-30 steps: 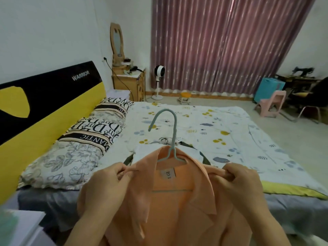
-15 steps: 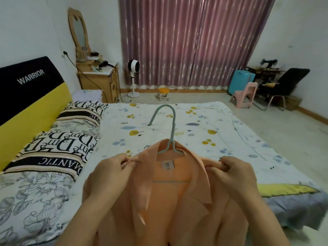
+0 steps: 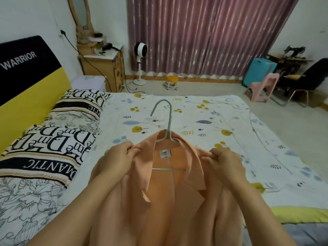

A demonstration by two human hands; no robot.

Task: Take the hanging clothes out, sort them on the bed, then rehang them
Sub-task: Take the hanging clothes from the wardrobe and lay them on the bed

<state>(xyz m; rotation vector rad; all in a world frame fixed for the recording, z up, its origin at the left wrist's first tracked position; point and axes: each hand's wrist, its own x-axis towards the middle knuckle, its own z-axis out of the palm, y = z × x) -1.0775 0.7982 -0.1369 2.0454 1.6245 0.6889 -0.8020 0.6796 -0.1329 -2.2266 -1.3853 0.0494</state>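
An orange jacket (image 3: 177,206) hangs on a pale green hanger (image 3: 168,125) in front of me, above the near edge of the bed (image 3: 204,118). My left hand (image 3: 117,160) pinches the jacket's left shoulder near the collar. My right hand (image 3: 223,162) pinches the right shoulder. The hanger's hook sticks up between my hands, and its crossbar shows inside the open collar. The jacket's lower part runs out of view at the bottom.
Two printed pillows (image 3: 58,135) lie at the left by the black-and-yellow headboard (image 3: 26,80). Beyond the bed stand a wooden dresser (image 3: 104,66), a white fan (image 3: 140,50), a small stool (image 3: 172,82), a pink chair (image 3: 262,87) and purple curtains (image 3: 204,32).
The view has swung left to right and the clothes seen lying on the bed behind the jacket are no longer visible. Both hands keep their hold on the jacket's shoulders.
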